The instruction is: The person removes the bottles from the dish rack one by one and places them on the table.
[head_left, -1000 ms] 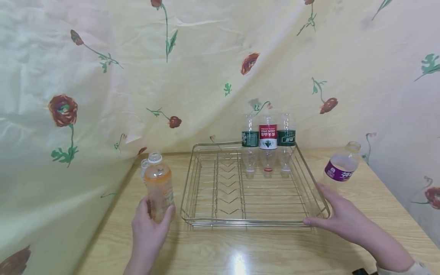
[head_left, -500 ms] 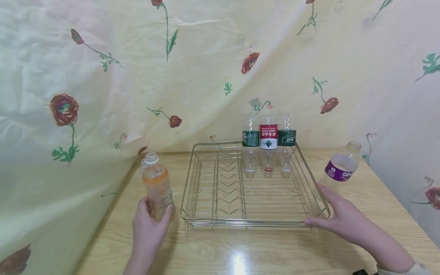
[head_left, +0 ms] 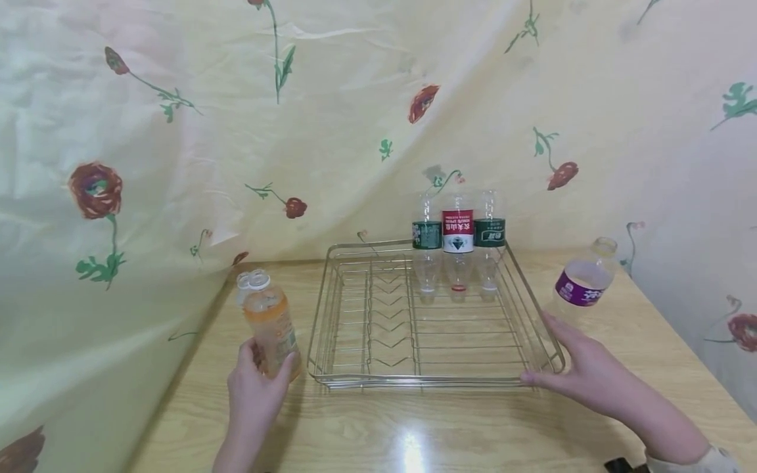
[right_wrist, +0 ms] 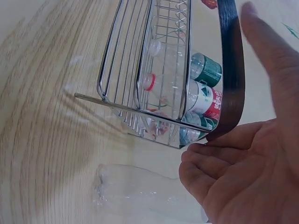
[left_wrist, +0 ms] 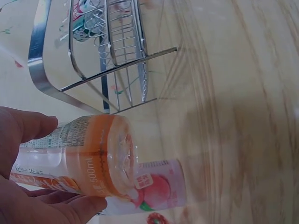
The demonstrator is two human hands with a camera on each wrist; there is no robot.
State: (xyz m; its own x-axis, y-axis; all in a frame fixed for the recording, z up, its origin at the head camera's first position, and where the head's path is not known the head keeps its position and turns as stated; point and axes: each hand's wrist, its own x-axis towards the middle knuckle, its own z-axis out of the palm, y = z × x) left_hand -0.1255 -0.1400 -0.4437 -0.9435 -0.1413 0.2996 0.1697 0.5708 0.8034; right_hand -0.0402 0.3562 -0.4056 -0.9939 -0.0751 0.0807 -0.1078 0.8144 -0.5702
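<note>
Inside the left grip [head_left: 257, 387], orange-banded bottle [head_left: 272, 325], near wire rack [head_left: 414, 380]

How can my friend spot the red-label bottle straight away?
Find the wire rack on the wooden table. At its back right, three bottles sit side by side, caps down. Pick the middle one, labelled red and white; its neighbours are labelled green.

pale yellow-green flower-print sheet [head_left: 343, 144] hangs behind & down both sides, fills bkgd; print = red poppy-like blooms [head_left: 96, 189] w/ green stems & lvs [head_left: 102, 268]. sheet's creased nr upper ctr, whiter toward upper l. light wood-grain tabletop [head_left: 461, 427] below, back edge running along the sheet; grain shows in both wrist views too. bright glare spot [head_left: 411, 452] nr bottom ctr, soft shadow [left_wrist: 201, 116] on the wood.
</note>
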